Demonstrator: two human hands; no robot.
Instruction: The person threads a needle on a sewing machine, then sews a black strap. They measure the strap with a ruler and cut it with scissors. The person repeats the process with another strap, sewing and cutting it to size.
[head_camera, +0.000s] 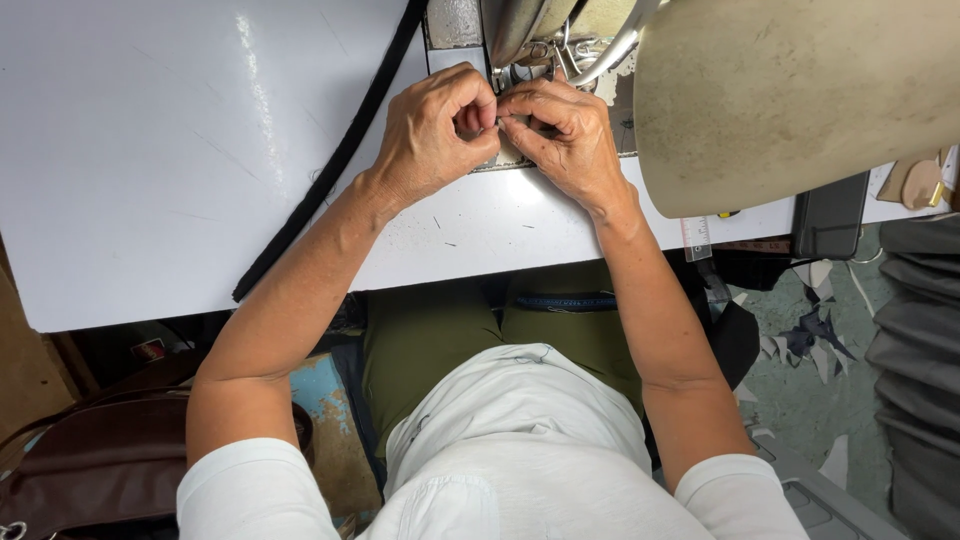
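My left hand (435, 125) and my right hand (565, 135) meet fingertip to fingertip at the needle area (520, 75) of a sewing machine (760, 90). Both hands have fingers curled and pinched together on something very small, probably a thread, too fine to make out. The beige machine body rises over the right side of the white table (150, 170). A long black strip (330, 160) lies diagonally on the table just left of my left wrist.
A dark phone (830, 215) lies at the table's right edge beside a small ruler (695, 238). A brown leather bag (90, 460) sits on the floor at lower left. Fabric scraps (810, 335) litter the green floor at right.
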